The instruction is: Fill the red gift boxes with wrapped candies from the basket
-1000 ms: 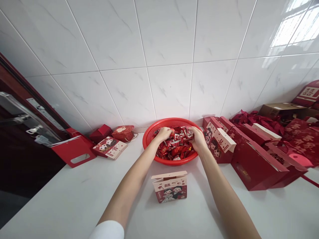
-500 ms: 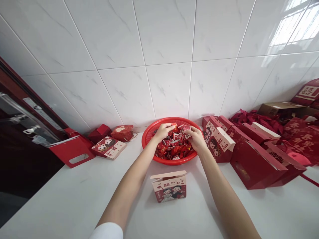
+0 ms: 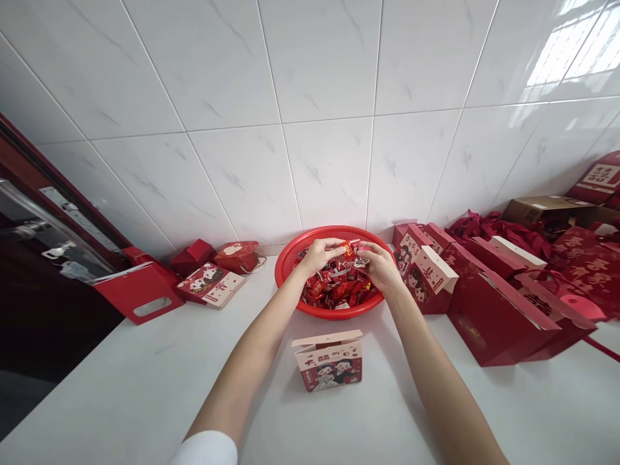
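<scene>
Red festive packaging crowds a white desk (image 3: 159, 387) against a marbled tile wall (image 3: 329, 181). To the right, printed boxes (image 3: 421, 278) stand just beside a red mesh basket (image 3: 287, 263), with tall red bags (image 3: 498, 323), bunched magenta fabric (image 3: 498, 229) and a brown carton (image 3: 545, 205) beyond. To the left, a red carrier with a cut-out handle (image 3: 133, 290), a flat picture box (image 3: 212, 284) and a rounded pouch (image 3: 237, 257) sit near a dark door (image 3: 29, 284). A small box with a printed couple (image 3: 330, 368) stands upright in front of the basket, between the forearms.

Both arms stretch forward, elbows wide, hands angled inward above the basket's red-wrapped packets (image 3: 334, 294). The left hand (image 3: 317, 256) pinches a red-and-gold packet (image 3: 347, 250) at its fingertips; the right hand (image 3: 384, 268) grips a white-marked packet (image 3: 361, 262) close by.
</scene>
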The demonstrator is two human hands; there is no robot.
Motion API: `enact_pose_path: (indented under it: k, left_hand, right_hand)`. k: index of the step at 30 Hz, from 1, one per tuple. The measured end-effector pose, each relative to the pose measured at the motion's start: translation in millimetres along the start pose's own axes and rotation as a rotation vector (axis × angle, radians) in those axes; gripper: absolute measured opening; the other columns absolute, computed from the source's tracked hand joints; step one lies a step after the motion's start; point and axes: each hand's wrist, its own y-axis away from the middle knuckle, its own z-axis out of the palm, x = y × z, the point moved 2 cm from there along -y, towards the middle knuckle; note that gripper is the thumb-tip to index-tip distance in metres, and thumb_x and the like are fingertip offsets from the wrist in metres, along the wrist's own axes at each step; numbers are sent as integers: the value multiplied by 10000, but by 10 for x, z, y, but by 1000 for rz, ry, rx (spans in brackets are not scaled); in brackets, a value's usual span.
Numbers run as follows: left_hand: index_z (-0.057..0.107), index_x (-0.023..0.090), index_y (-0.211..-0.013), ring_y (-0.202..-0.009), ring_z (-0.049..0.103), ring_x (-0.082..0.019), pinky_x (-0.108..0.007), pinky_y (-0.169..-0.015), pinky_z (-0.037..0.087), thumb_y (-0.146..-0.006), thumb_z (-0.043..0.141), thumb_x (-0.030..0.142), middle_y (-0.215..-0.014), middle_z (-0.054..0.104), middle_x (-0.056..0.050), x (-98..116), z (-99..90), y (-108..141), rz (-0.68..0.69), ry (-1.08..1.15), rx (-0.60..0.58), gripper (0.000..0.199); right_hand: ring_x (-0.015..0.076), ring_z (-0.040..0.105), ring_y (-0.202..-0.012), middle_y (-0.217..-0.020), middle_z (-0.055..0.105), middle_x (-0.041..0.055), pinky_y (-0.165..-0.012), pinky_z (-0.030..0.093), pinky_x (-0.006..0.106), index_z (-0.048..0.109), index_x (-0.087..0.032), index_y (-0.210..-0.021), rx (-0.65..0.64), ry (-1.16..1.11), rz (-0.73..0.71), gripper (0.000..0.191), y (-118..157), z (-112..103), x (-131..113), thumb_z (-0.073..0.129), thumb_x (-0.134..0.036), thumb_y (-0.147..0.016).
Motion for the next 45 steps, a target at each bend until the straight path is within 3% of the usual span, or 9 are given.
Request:
enact_pose_path:
  k: [8, 15, 26, 28, 30, 33, 35, 41, 45]
  left_hand:
    - [796, 142, -889, -855, 714, -231, -367, -827, 555, -648, 865, 518, -899, 791, -83, -15, -3, -19, 45, -112, 57, 452]
    - [751, 151, -709, -706, 656, -179, -313, -718, 514, -637, 848, 492, -709, 730, -41, -24, -19, -16, 23, -220, 112, 362]
    - [754, 176, -788, -783, 698, -215, -345, -776, 563, -787, 696, 459, -781, 753, -42, 4, -42, -20, 1, -202, 169, 289]
    - [764, 177, -794, -824, 708, -228, -352, -810, 559, -773, 709, 411, -807, 769, -50, -12, -18, -16, -35, -265, 95, 242]
    - [786, 182, -836, -899, 716, -243, -349, -863, 543, -746, 740, 390, -897, 794, -60, -31, 63, 7, -78, -364, -93, 231]
    - [802, 214, -981, -1087, 696, -278, -340, -963, 505, -696, 804, 429, -1128, 786, -59, -67, 237, 75, -157, -537, -407, 356]
    - [777, 235, -1110, -1174, 664, -300, -341, -992, 488, -673, 829, 441, -1237, 752, -59, -86, 338, 113, -179, -662, -498, 486]
    - [699, 210, -1228, -910, 705, -283, -305, -746, 503, -692, 763, 271, -1084, 769, -78, -87, 511, 117, -125, -1009, -565, 543]
    - [718, 208, -1130, -857, 697, -279, -291, -685, 474, -691, 733, 229, -989, 765, -69, -61, 428, 66, -148, -1108, -449, 440]
  right_hand:
    - [175, 686, -737, -766, 700, -20, -659, 666, 368, 671, -209, -816, -44, 13, 12, 313, 14, -3, -5, 853, -139, -572]
    - [182, 689, -773, -766, 713, -10, -615, 645, 316, 678, -213, -791, 8, 32, -33, 300, 20, 2, -13, 858, -164, -556]
    - [192, 690, -786, -801, 716, -3, -666, 637, 344, 681, -200, -801, 108, -4, -140, 313, -38, -55, 11, 870, -199, -552]
    - [185, 685, -782, -801, 710, -6, -667, 638, 344, 675, -198, -779, 163, -61, -192, 303, -56, -72, 7, 868, -206, -546]
    - [183, 682, -768, -784, 704, -10, -670, 639, 350, 665, -201, -771, 208, -96, -223, 303, -72, -91, 10, 866, -206, -545]
    - [189, 688, -758, -772, 705, -8, -672, 636, 356, 651, -208, -781, 217, -96, -251, 306, -89, -112, 21, 859, -207, -556]
    - [196, 695, -764, -771, 708, -7, -679, 635, 361, 642, -212, -792, 196, -82, -263, 313, -93, -118, 26, 856, -216, -563]
    - [197, 691, -767, -776, 711, -8, -677, 630, 367, 641, -211, -807, 205, -72, -244, 339, -70, -104, 16, 861, -219, -550]
    - [186, 677, -750, -758, 710, -9, -655, 615, 342, 642, -204, -799, 230, -106, -234, 338, -46, -84, 5, 845, -201, -528]
